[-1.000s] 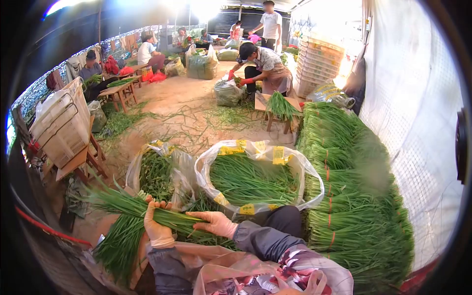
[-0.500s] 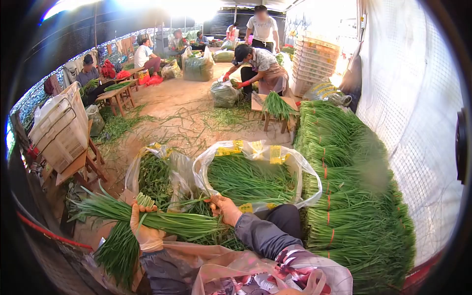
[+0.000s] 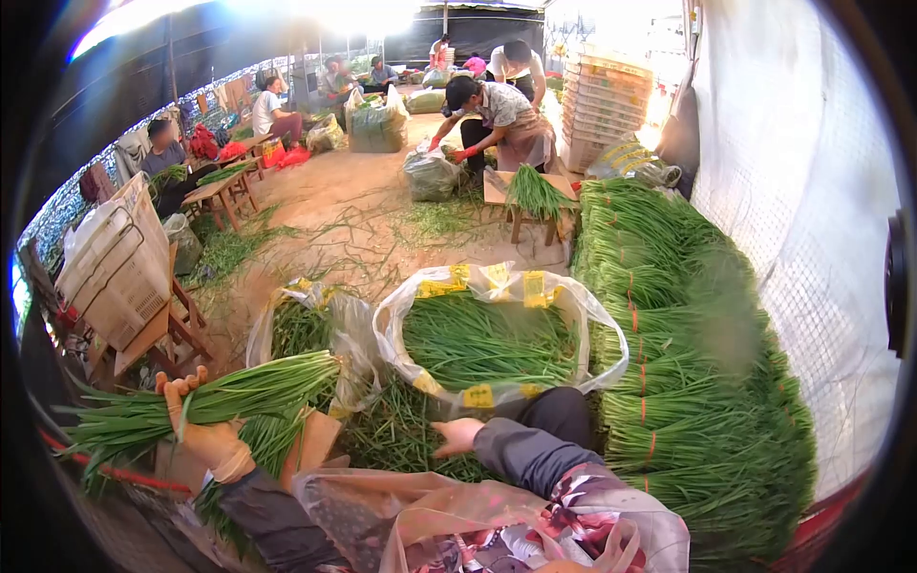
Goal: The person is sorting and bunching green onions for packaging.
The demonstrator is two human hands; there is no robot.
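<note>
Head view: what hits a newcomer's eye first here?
The wall of tied green bundles stacked along the right, running from near to far. Next, the clear plastic bag stuffed with cut greens at centre. At lower left the gloved left hand grips a thick bundle of long green stalks, while the right hand lies on the loose stalks just below the bag.
</note>
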